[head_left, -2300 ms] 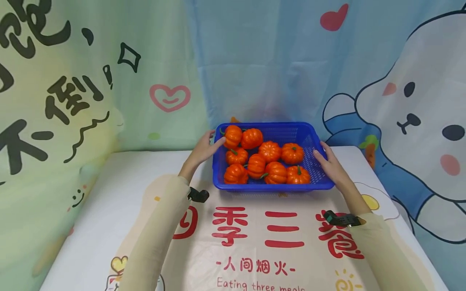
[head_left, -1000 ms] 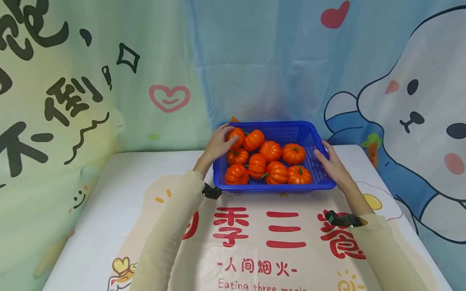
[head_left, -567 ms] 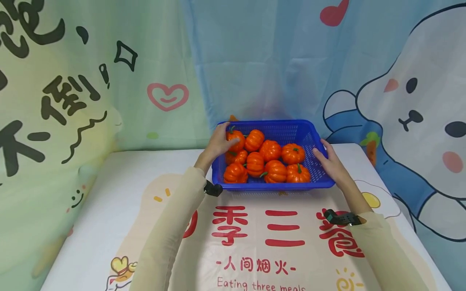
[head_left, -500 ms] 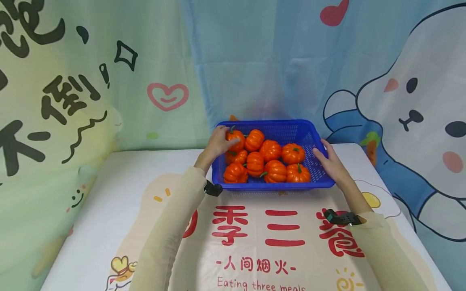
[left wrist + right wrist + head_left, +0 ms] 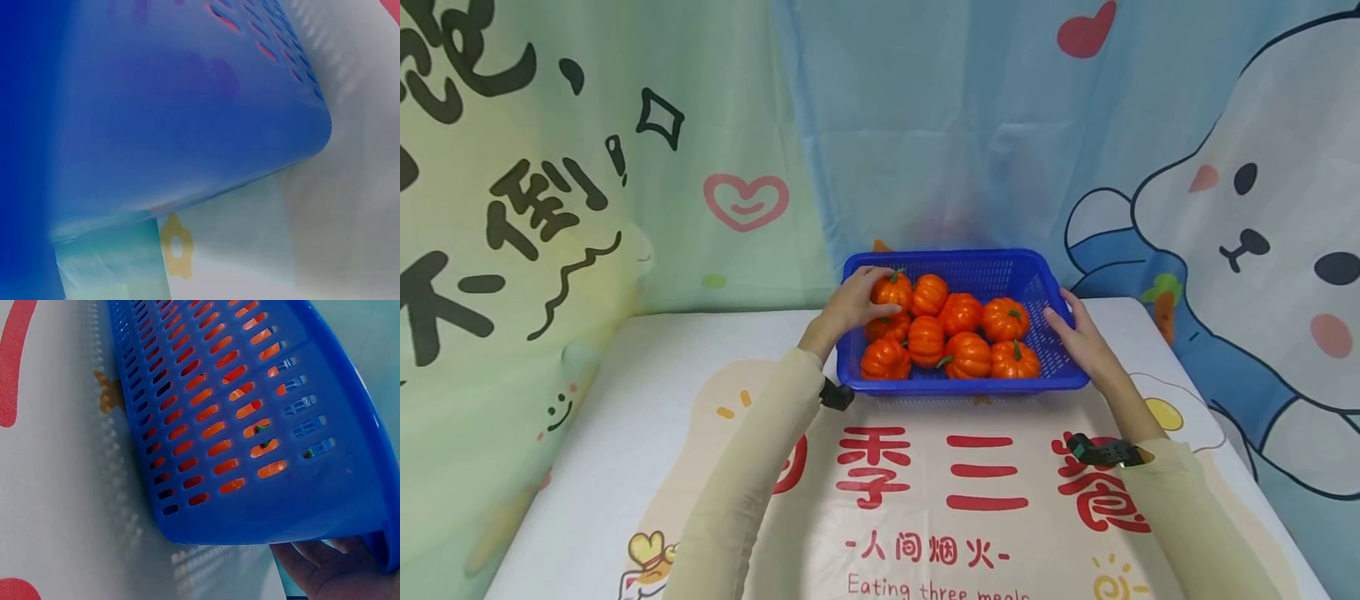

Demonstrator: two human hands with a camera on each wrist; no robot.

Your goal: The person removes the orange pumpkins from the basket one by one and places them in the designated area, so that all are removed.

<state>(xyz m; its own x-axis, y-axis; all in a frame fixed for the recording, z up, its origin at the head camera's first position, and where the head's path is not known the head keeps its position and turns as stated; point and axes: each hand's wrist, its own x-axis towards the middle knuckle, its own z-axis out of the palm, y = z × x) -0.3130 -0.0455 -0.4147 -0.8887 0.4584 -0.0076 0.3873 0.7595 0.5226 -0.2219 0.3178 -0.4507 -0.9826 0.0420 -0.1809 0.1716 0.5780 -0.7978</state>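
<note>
A blue plastic basket (image 5: 955, 386) with slotted walls holds several small orange pumpkins with green stems. My left hand (image 5: 848, 307) reaches over its left rim and grips the back-left pumpkin (image 5: 892, 291), thumb on the near side and fingers behind. At the basket's right end, my right hand (image 5: 1086, 340) holds the rim, with the thumb on the inner side. Fingers of the right hand (image 5: 344, 572) show against the outer end wall in the right wrist view. The left wrist view is filled by the basket's outer wall (image 5: 187, 125); the left hand is hidden there.
The basket stands at the back of a table with a printed cloth (image 5: 925, 508) bearing red characters. Right behind it hangs a cartoon-printed curtain (image 5: 925, 167). Other pumpkins (image 5: 967, 356) sit close together in the basket's front and middle.
My left hand has moved from outside the left rim to inside, onto the back-left pumpkin. That pumpkin and its neighbours have shifted slightly right. My right hand has stayed on the rim.
</note>
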